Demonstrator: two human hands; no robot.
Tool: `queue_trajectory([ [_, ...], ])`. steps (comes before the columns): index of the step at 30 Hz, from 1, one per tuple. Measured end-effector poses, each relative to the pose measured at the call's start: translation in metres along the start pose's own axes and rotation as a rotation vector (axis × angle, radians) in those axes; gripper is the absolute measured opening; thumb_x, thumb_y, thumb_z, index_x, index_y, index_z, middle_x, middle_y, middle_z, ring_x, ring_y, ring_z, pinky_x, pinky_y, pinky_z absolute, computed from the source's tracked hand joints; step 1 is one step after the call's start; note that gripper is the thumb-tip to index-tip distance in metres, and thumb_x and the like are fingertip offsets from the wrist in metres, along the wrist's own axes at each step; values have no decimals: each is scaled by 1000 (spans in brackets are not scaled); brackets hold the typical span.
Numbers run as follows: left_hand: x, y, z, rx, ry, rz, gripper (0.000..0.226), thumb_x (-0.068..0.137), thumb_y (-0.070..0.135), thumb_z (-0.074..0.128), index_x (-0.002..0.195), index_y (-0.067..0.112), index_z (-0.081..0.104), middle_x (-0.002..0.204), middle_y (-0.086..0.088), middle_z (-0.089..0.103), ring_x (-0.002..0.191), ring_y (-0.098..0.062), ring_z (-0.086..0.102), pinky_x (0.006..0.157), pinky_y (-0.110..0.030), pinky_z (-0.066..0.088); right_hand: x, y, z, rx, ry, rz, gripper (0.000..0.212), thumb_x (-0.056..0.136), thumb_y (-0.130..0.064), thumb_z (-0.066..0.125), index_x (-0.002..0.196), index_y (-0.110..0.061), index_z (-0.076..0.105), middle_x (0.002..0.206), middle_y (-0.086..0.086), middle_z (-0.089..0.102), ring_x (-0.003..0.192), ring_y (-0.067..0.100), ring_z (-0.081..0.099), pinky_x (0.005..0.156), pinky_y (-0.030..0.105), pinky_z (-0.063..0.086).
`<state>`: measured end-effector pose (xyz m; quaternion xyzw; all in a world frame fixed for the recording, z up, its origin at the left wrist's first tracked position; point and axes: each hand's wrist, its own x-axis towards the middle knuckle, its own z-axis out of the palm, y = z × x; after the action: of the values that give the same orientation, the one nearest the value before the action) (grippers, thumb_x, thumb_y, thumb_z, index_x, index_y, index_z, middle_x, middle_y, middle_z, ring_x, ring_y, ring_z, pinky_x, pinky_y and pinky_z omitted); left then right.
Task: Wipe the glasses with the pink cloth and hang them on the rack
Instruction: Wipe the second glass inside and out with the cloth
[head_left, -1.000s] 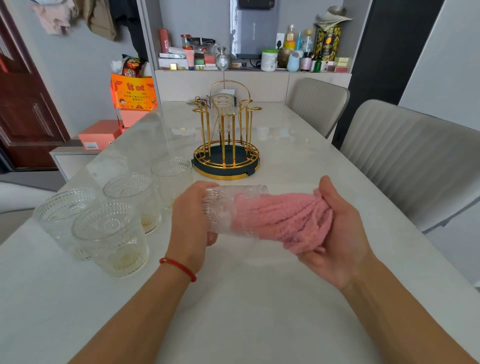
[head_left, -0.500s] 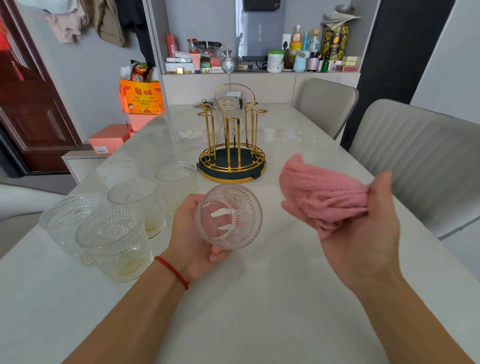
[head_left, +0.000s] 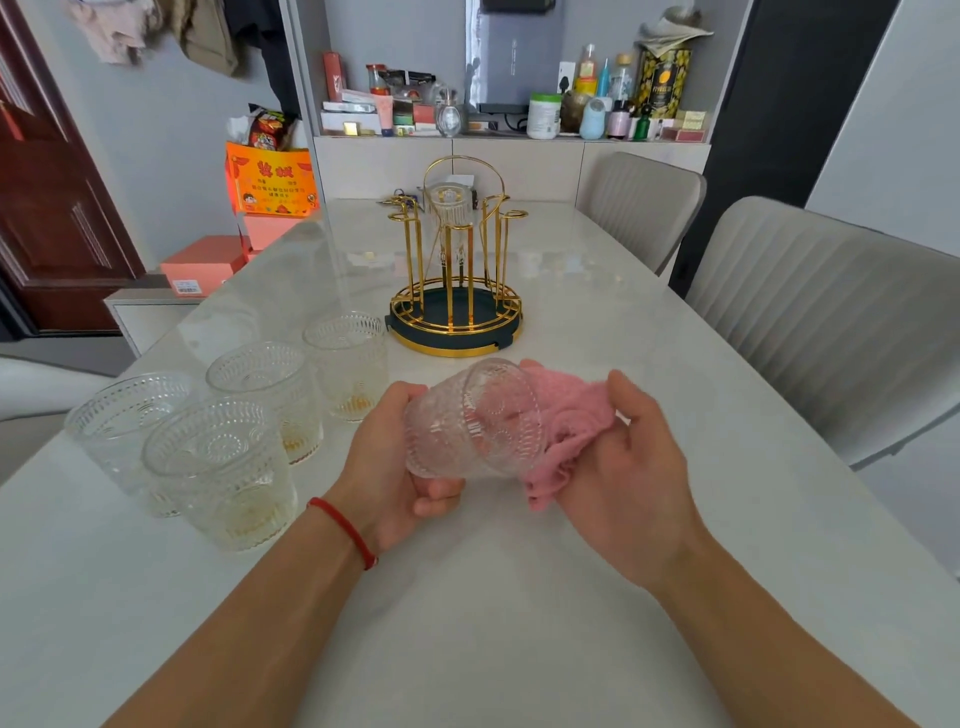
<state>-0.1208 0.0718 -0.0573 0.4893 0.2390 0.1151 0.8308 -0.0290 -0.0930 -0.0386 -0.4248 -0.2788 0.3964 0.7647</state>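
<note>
The textured glass is held on its side above the near middle of the table, gripped round its base end by the curled fingers and thumb of the left hand, with the mouth turned toward the far right. The pink cloth is bunched in the right hand, whose fingers are closed round it, and is pressed against the rim and outer wall of the glass.

For the wiping step, the glass should be kept firmly clamped at the base while the cloth is drawn round the wall and rim. It is judged that the embossed surface gives a secure hold, but the cloth may snag on the pattern, so moderate pressure is advised. The glass should be rotated in the left hand so that every side is covered before hanging.

Compared with the frame half a second earlier, the cloth has been brought back from a position clear of the glass into contact with it, and the glass mouth has been turned away from the camera.

Four unwiped glasses are grouped near the left edge. The gold rack is placed toward the far middle, with one glass hung on it.
</note>
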Motion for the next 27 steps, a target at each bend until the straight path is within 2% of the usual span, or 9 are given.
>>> queue_trajectory([
  [3, 0, 0, 0, 42, 67, 26, 27, 96, 36, 37, 82, 15, 46, 64, -7, 44, 35, -19, 36, 36, -14, 23, 1, 1, -4, -31, 9, 22, 89, 65, -62, 83, 129, -4, 62, 117, 31, 42, 98, 39, 33, 75, 43, 39],
  [5, 0, -1, 0, 57, 102, 35, 28, 97, 37, 38, 80, 16, 46, 61, -7, 44, 35, -20, 35, 38, -14, 23, 0, 0, -3, -43, 6, 56, 87, 69, -64, 81, 128, -3, 60, 122, 52, 34, 101, 55, 35, 91, 56, 41],
  [7, 0, 0, 0, 60, 122, 42, 30, 98, 38, 38, 80, 16, 47, 58, -6, 45, 35, -20, 35, 38, -14, 23, -1, -2, -7, 40, -27, 62, 77, 74, -63, 76, 131, -11, 66, 145, 37, 44, 128, 58, 38, 110, 60, 28],
  [8, -1, 0, 0, 58, 128, 39, 30, 98, 38, 38, 80, 16, 47, 58, -6, 44, 36, -20, 35, 38, -14, 23, -1, -3, -9, 74, -55, 56, 78, 78, -61, 73, 136, -10, 63, 147, 27, 50, 129, 51, 37, 106, 58, 26],
  [13, -1, 1, 1, 43, 140, 29, 33, 100, 43, 40, 89, 13, 49, 59, -8, 47, 35, -19, 36, 37, -14, 24, 7, 4, -13, -135, -23, 71, 74, 91, -48, 69, 132, 9, 47, 104, 24, 38, 91, 39, 27, 77, 44, 29],
  [17, -2, 1, 3, 36, 112, 45, 38, 102, 48, 41, 101, 12, 54, 61, -9, 51, 35, -19, 39, 37, -15, 24, 2, 5, -14, -566, 17, -13, 28, 104, -37, 54, 119, -13, 58, 70, -7, 57, 56, 15, 50, 52, 25, 38],
  [22, -5, 0, 13, 61, 36, 173, 32, 102, 42, 39, 104, 17, 59, 56, -7, 48, 38, -20, 36, 47, -23, 15, 3, 7, -13, -527, 126, 16, 30, 95, -27, 66, 117, -7, 69, 107, 10, 76, 90, 20, 76, 76, 36, 62],
  [25, -4, -2, 12, 82, 51, 201, 25, 100, 37, 44, 102, 19, 61, 58, -6, 45, 40, -19, 34, 47, -23, 16, 1, 1, -13, -471, 34, 113, 49, 91, -50, 60, 106, -4, 67, 76, 3, 69, 57, 9, 67, 86, 41, 55],
  [27, -3, -2, 10, 70, 59, 198, 24, 99, 36, 44, 98, 18, 61, 59, -7, 43, 39, -18, 33, 44, -22, 18, 1, -2, -14, -291, -23, 159, 44, 96, -48, 54, 95, -6, 68, 69, 5, 61, 48, 10, 55, 85, 43, 58],
])
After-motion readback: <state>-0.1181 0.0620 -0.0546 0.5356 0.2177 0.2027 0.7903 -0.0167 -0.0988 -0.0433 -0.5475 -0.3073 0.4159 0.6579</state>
